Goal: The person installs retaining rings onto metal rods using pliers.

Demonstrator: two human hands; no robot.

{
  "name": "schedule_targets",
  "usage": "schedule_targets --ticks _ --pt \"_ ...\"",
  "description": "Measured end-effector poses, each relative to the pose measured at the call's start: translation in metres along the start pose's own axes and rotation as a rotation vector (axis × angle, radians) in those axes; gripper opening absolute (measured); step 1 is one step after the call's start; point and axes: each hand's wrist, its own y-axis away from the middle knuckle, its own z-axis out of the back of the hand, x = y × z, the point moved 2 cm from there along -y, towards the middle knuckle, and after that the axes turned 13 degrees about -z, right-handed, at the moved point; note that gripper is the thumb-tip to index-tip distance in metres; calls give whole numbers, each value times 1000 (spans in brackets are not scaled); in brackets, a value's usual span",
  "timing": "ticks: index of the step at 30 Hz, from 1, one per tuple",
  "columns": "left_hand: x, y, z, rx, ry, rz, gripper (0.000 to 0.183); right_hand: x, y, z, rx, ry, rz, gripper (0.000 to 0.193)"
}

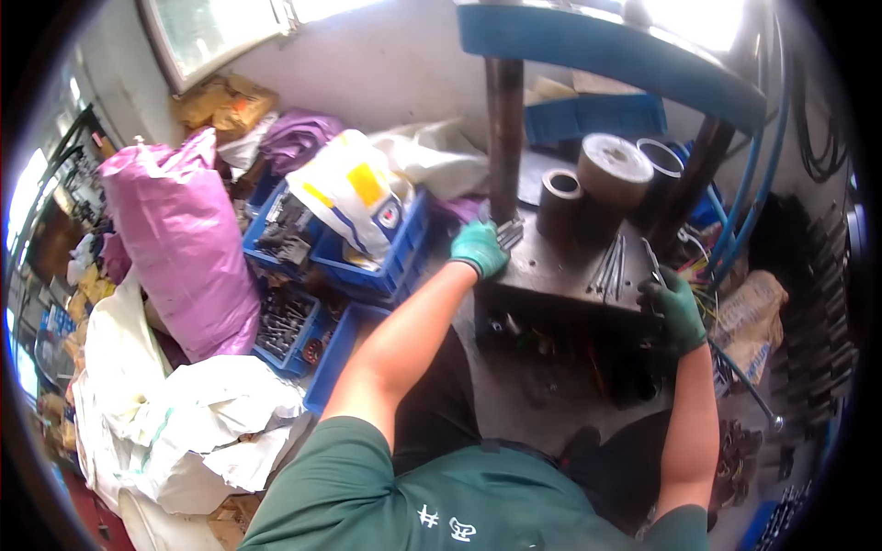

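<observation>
My left hand (479, 248), in a green glove, reaches to the near left corner of a dark metal press table (560, 266) and closes on a small bundle of thin metal pieces (508, 233). My right hand (673, 308), also gloved green, grips a thin metal tool (653, 264) at the table's right edge. Several thin metal rods (611, 266) lie on the table between my hands. Behind them stand two rusty steel cylinders (611, 179) and a ring.
Blue crates (367, 266) of metal parts sit left of the table, with a pink sack (184, 239) and white sacks (184, 413) beyond. A press column (504, 129) rises behind my left hand under a blue frame (606, 55). Hoses and a sack are on the right.
</observation>
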Motion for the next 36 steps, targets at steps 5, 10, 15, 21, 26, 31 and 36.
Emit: schedule_targets --ticks 5,10,15,21,26,31,36 --pt "26 10 -4 2 248 9 63 5 -1 0 -16 -42 72 38" --pt "90 42 -34 -83 862 145 36 22 -24 -22 66 -228 70 25" --pt "113 122 -79 -47 1353 464 17 -30 -32 8 -33 -348 70 26" --pt "275 308 -185 -337 1381 929 15 -45 -33 1 15 -455 5 28" --pt "380 463 -188 -121 359 992 41 -63 -47 12 154 -559 -35 26" --pt "303 425 -211 -78 467 966 48 -68 -18 63 -3 -374 -30 27" --pt "339 465 -201 -208 201 979 56 -71 -45 38 -150 354 341 28"
